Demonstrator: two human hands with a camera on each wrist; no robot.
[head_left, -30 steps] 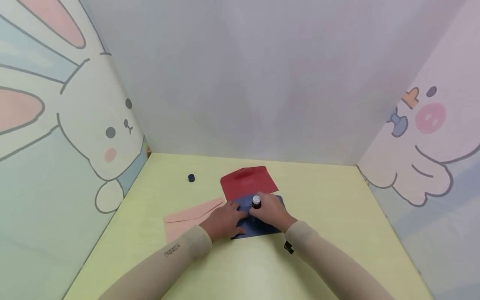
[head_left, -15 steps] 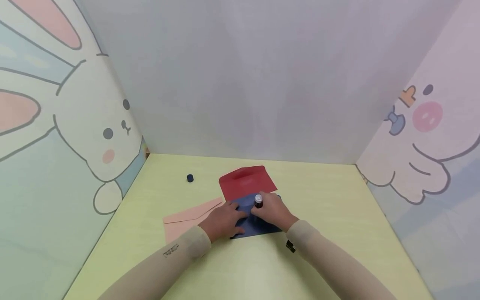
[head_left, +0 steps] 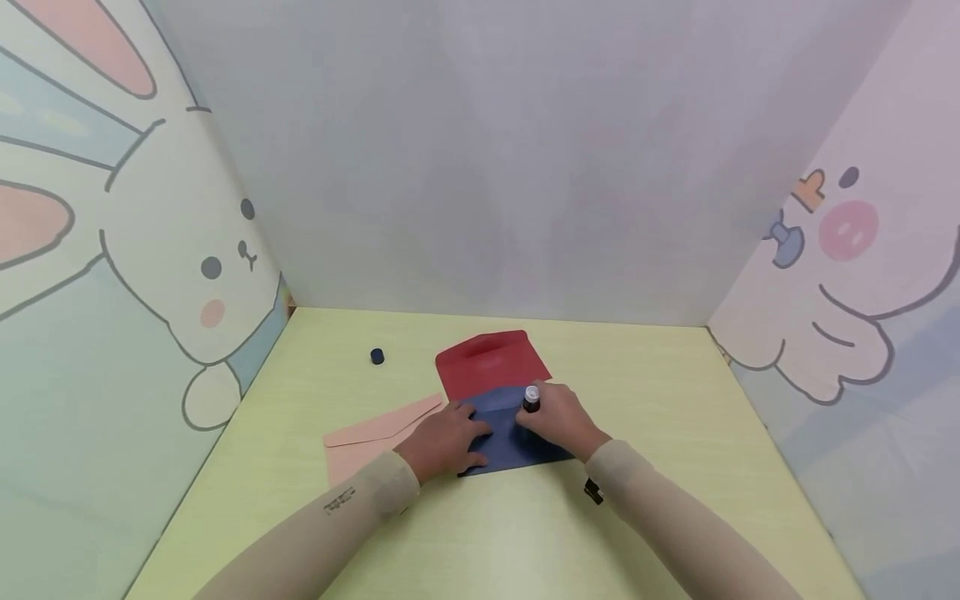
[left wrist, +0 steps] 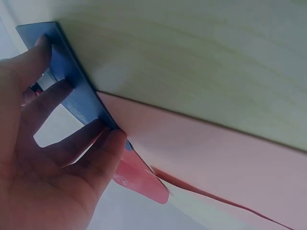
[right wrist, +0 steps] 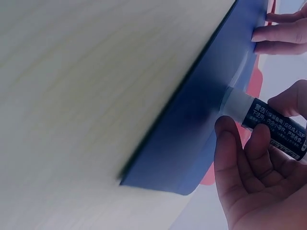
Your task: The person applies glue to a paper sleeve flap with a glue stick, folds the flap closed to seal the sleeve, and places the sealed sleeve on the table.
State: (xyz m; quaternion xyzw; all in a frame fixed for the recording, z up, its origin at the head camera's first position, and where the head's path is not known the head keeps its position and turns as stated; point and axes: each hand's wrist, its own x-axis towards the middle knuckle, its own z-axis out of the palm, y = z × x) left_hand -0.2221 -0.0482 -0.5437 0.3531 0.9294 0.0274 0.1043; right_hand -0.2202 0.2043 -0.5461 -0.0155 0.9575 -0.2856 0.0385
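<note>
A dark blue envelope point(head_left: 498, 437) lies on the table in front of me. My left hand point(head_left: 442, 442) rests on its left part, fingers spread and pressing it down, as the left wrist view also shows. My right hand point(head_left: 558, 419) grips a glue stick point(right wrist: 276, 122) with a dark printed label, thumb and fingers around the barrel. In the right wrist view its pale end meets the blue envelope's surface. A red envelope point(head_left: 491, 367) lies just behind the blue one, and a pink envelope point(head_left: 375, 437) is partly under my left hand and forearm.
A small dark cap point(head_left: 377, 357) stands at the back left of the pale yellow table point(head_left: 652, 392). Grey and cartoon-printed walls point(head_left: 450, 167) enclose the table at the back and both sides.
My right hand has slid to the right with the glue stick over the blue envelope. The left hand keeps its place on the envelope.
</note>
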